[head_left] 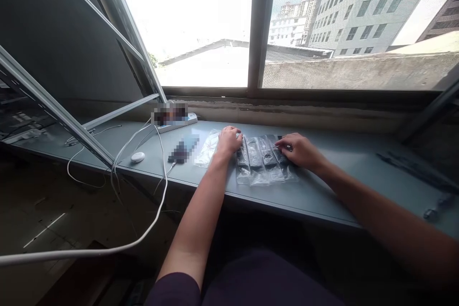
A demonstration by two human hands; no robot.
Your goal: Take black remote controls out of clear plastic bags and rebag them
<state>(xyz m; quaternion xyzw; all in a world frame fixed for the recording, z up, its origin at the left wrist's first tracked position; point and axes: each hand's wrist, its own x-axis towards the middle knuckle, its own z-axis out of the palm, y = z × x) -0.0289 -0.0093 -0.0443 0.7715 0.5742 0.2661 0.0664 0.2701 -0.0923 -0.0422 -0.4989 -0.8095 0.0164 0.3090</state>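
Several slim dark items in clear plastic packets (255,154) lie side by side in a row on the grey table. My left hand (229,141) is at the upper left end of the row, its fingers curled together on the edge of the leftmost packet (243,160). At the other end, my right hand (298,149) has thumb and fingers pinched at the upper part of the rightmost packet (280,154). What exactly is inside the packets cannot be made out. Beside my left wrist lies a clear plastic bag (206,149), partly under the hand.
A blurred-out device (183,149) with a white cable sits to the left, near a round white object (137,157). Behind it is a power strip (179,123). A white cable (163,201) hangs over the table edge. Dark strips (416,167) lie at the right; metal frame bars (64,105) rise at left.
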